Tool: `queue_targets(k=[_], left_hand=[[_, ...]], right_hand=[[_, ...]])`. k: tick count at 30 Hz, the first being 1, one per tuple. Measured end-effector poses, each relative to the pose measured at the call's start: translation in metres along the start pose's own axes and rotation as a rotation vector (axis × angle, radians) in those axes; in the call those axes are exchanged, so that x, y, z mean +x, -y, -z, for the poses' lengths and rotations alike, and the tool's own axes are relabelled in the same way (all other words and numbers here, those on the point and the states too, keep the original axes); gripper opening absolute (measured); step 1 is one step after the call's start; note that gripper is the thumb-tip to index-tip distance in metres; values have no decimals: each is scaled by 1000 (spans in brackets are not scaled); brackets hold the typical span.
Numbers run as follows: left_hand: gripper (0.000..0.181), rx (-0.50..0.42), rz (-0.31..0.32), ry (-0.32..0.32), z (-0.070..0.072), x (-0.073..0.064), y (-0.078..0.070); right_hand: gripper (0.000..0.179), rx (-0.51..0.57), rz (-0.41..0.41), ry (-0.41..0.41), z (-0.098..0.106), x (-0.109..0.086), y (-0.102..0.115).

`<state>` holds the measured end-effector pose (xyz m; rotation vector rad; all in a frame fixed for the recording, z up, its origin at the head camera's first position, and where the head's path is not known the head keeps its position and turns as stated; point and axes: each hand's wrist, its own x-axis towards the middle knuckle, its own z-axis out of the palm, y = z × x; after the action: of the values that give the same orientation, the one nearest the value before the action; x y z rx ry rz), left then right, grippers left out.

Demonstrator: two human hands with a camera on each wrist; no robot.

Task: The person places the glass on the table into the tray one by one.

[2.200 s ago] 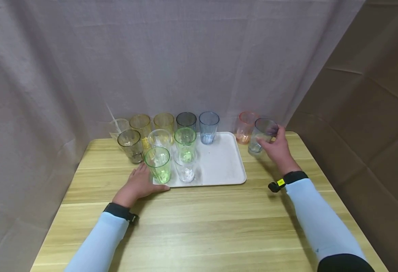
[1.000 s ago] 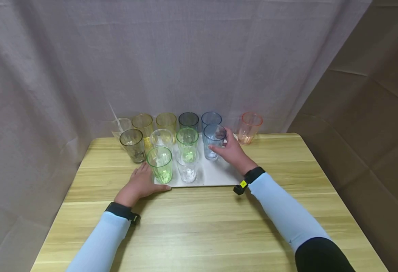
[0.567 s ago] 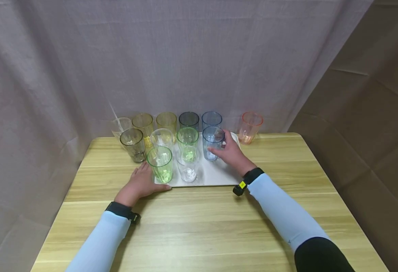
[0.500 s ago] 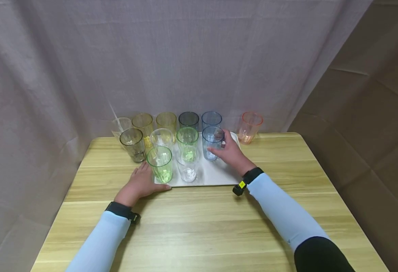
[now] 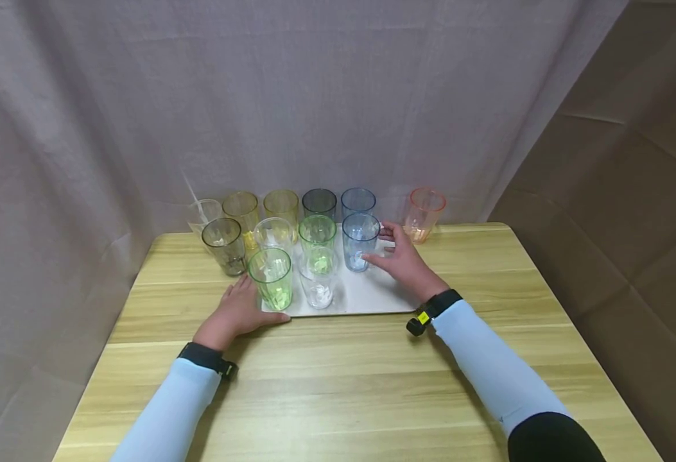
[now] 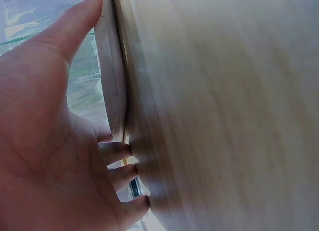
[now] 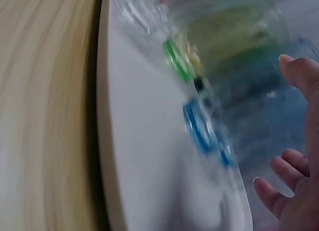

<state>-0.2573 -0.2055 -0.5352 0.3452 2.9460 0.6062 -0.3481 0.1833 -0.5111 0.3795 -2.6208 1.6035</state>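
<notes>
A blue glass tumbler (image 5: 361, 242) stands upright on the white tray (image 5: 372, 298), in front of another blue tumbler (image 5: 358, 199). My right hand (image 5: 408, 262) is just right of the front one, thumb and fingers spread apart around its side. In the right wrist view the right hand (image 7: 299, 126) is spread beside the blue glass, not gripping it. My left hand (image 5: 237, 312) lies at the tray's front left corner, by a green tumbler (image 5: 271, 282). In the left wrist view the left hand (image 6: 45, 126) has its thumb along the tray edge (image 6: 110, 66).
More tumblers stand on the tray: green (image 5: 317, 237), clear (image 5: 318, 289), dark grey (image 5: 319, 202) and yellow (image 5: 282, 205). Left of it are a brown-grey tumbler (image 5: 225, 247), an amber one (image 5: 241, 208) and a clear one (image 5: 201, 215) holding a stick. A pink tumbler (image 5: 424, 218) stands right.
My right hand has carried the blue tumbler left from beside the pink one onto the tray. Its fingers have now loosened and drawn slightly right. The left hand has stayed put.
</notes>
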Motion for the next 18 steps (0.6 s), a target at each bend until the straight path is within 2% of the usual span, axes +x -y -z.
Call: queue_targets(k=[3,6,9,12,15,18], left_hand=[[137,-1,-3,-3,1,1,0],[137,-3,-3,-4,1,1,1],[138,-6,1,0,1,1,1],[138,-4,0,4,0,1,2],[138,-2,1,8,-1,0,2],[138,-2,0,12,-2,0,1]], right_hand=[[96,-33,-42,-73,20,-6,-13],[87,-67,-92,-185,41,-8,-26],[82,-90,-112,-315,61,-4,-39],[88,-113,-136,-409,77,7,-48],[99,-113,-144,-434,86,20,-50],[105,-71,-158,-401,89,31,-48]])
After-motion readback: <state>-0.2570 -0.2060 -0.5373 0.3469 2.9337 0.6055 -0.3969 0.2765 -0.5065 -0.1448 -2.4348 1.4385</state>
